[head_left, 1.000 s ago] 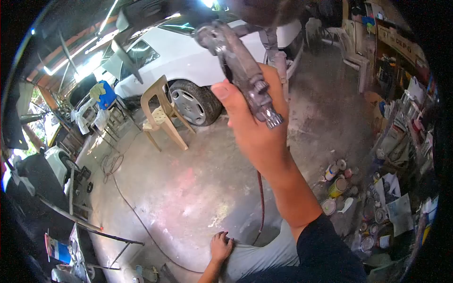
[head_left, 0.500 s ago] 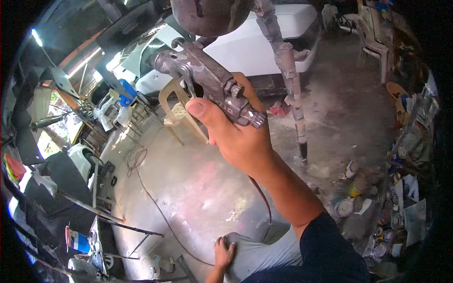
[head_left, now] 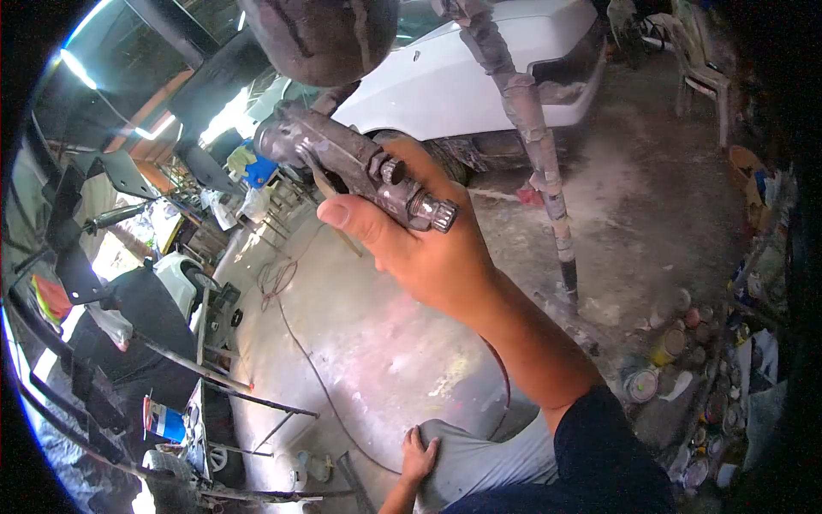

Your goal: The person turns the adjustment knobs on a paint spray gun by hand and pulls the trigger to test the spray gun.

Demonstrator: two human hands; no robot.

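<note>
A spray gun [head_left: 347, 158], its metal coated with dried paint, is gripped in my right hand [head_left: 428, 261]. The thumb lies along the near side, and the gun's nozzle end points to the upper left. On top of the gun sits a round cup [head_left: 334, 38], cut off by the upper edge of the view. A thin reddish hose [head_left: 507, 385] hangs below my right forearm. My left hand [head_left: 418, 456] rests with its fingers spread on the grey trouser leg [head_left: 479, 458] at my knee, holding nothing.
A white car body [head_left: 479, 73] stands behind the gun. A wrapped upright pole [head_left: 535, 146] is just to its right. Paint cans [head_left: 668, 347] and litter line the right side. Metal stands [head_left: 282, 411] and dark panels crowd the left. An air hose [head_left: 312, 368] crosses the floor.
In view, the spray gun and my right hand have shifted slightly left, while the surroundings have slid right as the camera turned. The gun covers most of the beige chair now. My left hand stays on the leg.
</note>
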